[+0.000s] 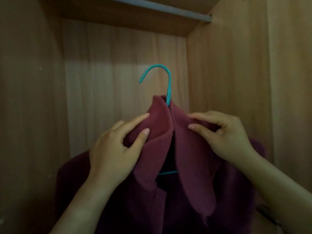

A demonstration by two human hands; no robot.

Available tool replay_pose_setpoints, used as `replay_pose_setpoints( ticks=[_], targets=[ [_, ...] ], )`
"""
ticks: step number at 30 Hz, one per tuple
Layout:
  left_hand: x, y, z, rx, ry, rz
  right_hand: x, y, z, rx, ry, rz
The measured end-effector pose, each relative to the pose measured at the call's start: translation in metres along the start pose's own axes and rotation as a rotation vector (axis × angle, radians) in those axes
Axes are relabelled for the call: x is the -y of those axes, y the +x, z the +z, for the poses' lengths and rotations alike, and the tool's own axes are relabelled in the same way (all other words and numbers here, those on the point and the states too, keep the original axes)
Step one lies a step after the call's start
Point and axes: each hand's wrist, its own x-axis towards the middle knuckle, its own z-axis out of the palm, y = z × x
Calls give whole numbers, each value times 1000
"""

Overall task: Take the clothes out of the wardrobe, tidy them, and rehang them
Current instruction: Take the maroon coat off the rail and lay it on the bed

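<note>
Head view, nearest first: two bare forearms rise from the lower corners toward the middle of the frame. The left hand (116,146) pinches the left lapel of a maroon coat (189,174) between thumb and forefinger, and the right hand (222,134) pinches the right lapel the same way, so both are closed on cloth, not on the hanger. The coat's body hangs dark toward six o'clock, its collar standing up between the two hands.

Out of the collar, at twelve o'clock from both grips, comes the teal hanger (169,85); a short piece of its lower bar shows in the gap between the lapels. Its stem runs nearly upright, and the hook opens toward nine o'clock.

Farther off, the wardrobe rail (162,10) crosses the top of the frame from eleven toward one o'clock, well apart from the hook and higher than it. The hook hangs on nothing. I judge the next move a lift straight toward twelve, and the right hand lies slightly nearer the stem. The wardrobe's back panel (118,73) closes the view.
</note>
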Motion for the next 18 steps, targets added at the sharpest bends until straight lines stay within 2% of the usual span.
replay_pose_setpoints(
  ticks=[4, 8, 13, 18],
  targets=[
    [-58, -28, -24, 64, -81, 18, 59, -25, -60, -6, -62, 40],
    [-117, -37, -46, 65, -139, 90, 112, -36, -123, -69, -150, 59],
    [-193, -59, -61, 142, -206, 181, 168, -70, -204, -121, -233, 104],
    [-272, -117, -38, 303, -323, 189, 216, -151, -290, -150, -383, 282]
  ],
)
